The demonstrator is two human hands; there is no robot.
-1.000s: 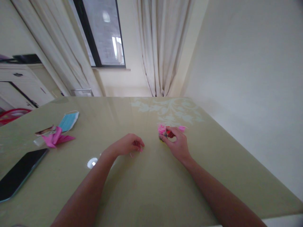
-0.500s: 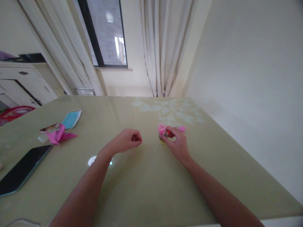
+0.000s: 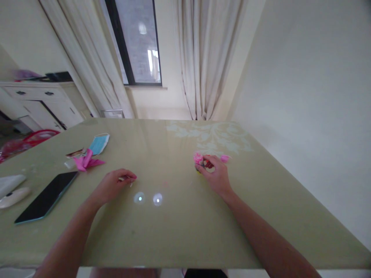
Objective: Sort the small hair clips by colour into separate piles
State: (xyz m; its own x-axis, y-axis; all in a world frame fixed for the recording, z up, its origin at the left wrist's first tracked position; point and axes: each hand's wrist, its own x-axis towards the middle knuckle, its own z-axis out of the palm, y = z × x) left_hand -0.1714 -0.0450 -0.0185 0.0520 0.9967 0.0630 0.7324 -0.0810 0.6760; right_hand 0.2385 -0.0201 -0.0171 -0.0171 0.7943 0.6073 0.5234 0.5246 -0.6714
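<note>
My right hand [image 3: 218,174] is closed around a small container stuffed with pink shreds [image 3: 198,157], which rests on the table [image 3: 179,231]. Red and yellow bits show at its side and base; my fingers hide part of it. Just beyond that hand lies a small pink piece [image 3: 225,158]. Well to the left, my left hand [image 3: 114,186] hovers low over the table with fingertips pinched together. A thin pale strand [image 3: 131,184] hangs from the pinch; the rest of what it holds is too small to make out.
On the left are a pink folded paper shape [image 3: 86,161], a blue face mask [image 3: 99,144], a dark phone [image 3: 48,197] and white objects [image 3: 14,197] at the edge. A wall [image 3: 313,116] borders the right side. A red chair [image 3: 42,136] stands behind the left corner.
My left hand has moved left, away from the container, its fingers pinched. My right hand has kept its hold on the container. The view has turned slightly left.
</note>
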